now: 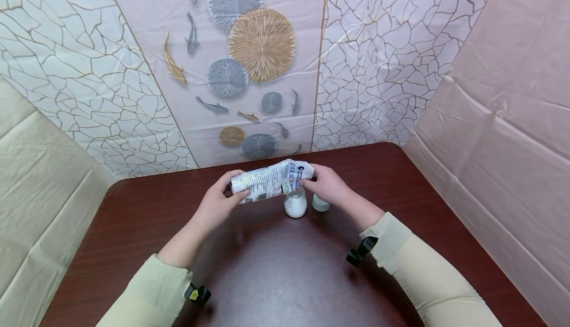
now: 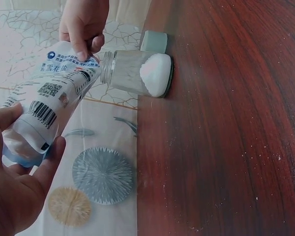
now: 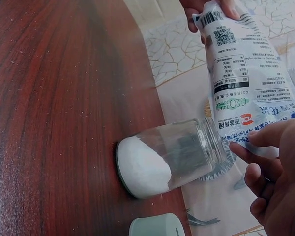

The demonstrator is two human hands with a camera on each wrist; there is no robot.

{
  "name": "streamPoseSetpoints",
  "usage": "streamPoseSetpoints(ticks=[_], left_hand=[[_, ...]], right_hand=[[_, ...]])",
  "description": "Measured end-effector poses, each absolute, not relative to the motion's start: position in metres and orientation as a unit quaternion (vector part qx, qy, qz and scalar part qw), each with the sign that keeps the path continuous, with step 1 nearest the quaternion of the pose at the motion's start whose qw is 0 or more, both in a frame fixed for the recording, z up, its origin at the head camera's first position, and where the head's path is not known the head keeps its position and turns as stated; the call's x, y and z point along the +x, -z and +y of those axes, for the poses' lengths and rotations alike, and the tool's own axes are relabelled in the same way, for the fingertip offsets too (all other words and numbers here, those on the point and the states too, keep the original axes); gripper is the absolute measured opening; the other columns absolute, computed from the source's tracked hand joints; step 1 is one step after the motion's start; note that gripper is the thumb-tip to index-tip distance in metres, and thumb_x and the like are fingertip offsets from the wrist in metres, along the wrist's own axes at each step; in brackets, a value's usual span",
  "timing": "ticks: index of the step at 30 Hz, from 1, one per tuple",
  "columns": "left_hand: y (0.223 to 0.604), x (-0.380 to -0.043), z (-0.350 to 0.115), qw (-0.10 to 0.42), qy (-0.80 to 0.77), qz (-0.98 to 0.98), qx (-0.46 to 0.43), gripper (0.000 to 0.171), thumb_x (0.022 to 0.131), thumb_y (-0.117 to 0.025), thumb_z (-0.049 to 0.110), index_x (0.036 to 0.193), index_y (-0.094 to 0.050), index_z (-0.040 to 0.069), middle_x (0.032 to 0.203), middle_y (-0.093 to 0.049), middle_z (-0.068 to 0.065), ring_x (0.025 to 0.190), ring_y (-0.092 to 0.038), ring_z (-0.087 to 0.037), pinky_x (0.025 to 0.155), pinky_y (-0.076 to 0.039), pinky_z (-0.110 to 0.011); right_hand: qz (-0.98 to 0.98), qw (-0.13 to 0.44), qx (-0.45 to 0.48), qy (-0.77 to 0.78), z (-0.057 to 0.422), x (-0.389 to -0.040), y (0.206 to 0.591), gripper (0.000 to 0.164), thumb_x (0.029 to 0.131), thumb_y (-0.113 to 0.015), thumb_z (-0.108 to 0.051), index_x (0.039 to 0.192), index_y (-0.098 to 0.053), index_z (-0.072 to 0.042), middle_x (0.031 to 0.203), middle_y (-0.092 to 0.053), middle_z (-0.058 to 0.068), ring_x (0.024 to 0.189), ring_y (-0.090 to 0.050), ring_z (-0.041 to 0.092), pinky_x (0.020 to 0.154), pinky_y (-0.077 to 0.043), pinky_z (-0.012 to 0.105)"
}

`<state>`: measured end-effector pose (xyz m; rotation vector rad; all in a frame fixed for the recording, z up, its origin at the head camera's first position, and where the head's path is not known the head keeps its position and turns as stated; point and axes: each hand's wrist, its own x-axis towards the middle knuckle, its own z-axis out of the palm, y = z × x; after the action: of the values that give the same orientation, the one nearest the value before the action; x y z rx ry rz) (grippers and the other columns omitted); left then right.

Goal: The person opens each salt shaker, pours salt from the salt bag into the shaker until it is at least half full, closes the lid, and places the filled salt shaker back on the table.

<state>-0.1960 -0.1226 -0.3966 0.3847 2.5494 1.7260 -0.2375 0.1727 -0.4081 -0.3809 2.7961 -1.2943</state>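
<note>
A white printed salt bag [image 1: 271,181] is held tilted above a small glass jar [image 1: 296,204], its lower end toward the jar's mouth. My left hand [image 1: 218,202] grips the bag's far-left bottom end, fingers on top and thumb below. At the other end my right hand [image 1: 328,184] pinches the bag's corner beside the jar mouth. The jar stands upright on the table, with white salt [image 3: 143,169] heaped against one side of its bottom. In the right wrist view the bag's corner sits right at the jar's threaded rim.
A pale green lid [image 1: 320,204] lies on the table just right of the jar. White grains are scattered over the dark red-brown table [image 2: 221,162]. A patterned cloth [image 1: 258,119] hangs behind the table, and plain cloth walls [image 1: 498,119] flank it.
</note>
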Motion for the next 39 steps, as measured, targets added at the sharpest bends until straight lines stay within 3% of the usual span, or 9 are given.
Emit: streamPoseSetpoints(ticks=[9,17,27,34,39], left_hand=[[0.3957,-0.1948,-0.1228,0.015,-0.559,0.819,0.130,0.044,0.092,-0.072,0.013,0.132,-0.055,0.016,0.120,-0.060,-0.017,0.101,-0.063,-0.029,0.084,-0.055,-0.049],[0.3932,-0.1945,-0.1216,0.013,-0.548,0.827,0.126,0.044,0.091,-0.072,0.013,0.131,-0.055,0.019,0.119,-0.060,-0.014,0.100,-0.064,-0.027,0.079,-0.056,-0.039],[0.3936,-0.1942,-0.1210,0.014,-0.549,0.827,0.120,0.043,0.091,-0.072,0.013,0.130,-0.055,0.021,0.119,-0.060,-0.013,0.100,-0.064,-0.028,0.081,-0.056,-0.046],[0.3929,-0.1930,-0.1212,0.014,-0.544,0.830,0.118,0.044,0.092,-0.071,0.013,0.132,-0.054,0.021,0.120,-0.060,-0.013,0.100,-0.063,-0.028,0.080,-0.056,-0.042],[0.3924,-0.1931,-0.1216,0.016,-0.546,0.829,0.119,0.044,0.092,-0.071,0.013,0.132,-0.054,0.021,0.121,-0.060,-0.013,0.101,-0.063,-0.028,0.082,-0.055,-0.048]], right_hand=[[0.903,0.018,-0.122,0.413,0.1713,-0.2387,0.4105,0.031,0.093,-0.068,-0.018,0.123,-0.065,-0.009,0.108,-0.071,0.005,0.098,-0.064,0.019,0.084,-0.052,0.040],[0.901,0.018,-0.119,0.417,0.1722,-0.2398,0.4123,0.031,0.093,-0.069,-0.018,0.123,-0.066,-0.009,0.108,-0.071,0.005,0.098,-0.064,0.019,0.083,-0.052,0.039],[0.899,0.017,-0.122,0.420,0.1735,-0.2402,0.4120,0.030,0.093,-0.068,-0.017,0.122,-0.066,-0.008,0.107,-0.071,0.005,0.098,-0.063,0.018,0.085,-0.051,0.039],[0.899,0.017,-0.120,0.422,0.1724,-0.2403,0.4114,0.030,0.093,-0.068,-0.017,0.122,-0.066,-0.009,0.108,-0.071,0.005,0.098,-0.064,0.019,0.085,-0.052,0.039],[0.898,0.015,-0.120,0.422,0.1720,-0.2406,0.4118,0.031,0.093,-0.069,-0.017,0.123,-0.066,-0.009,0.108,-0.071,0.005,0.099,-0.064,0.019,0.085,-0.052,0.040]])
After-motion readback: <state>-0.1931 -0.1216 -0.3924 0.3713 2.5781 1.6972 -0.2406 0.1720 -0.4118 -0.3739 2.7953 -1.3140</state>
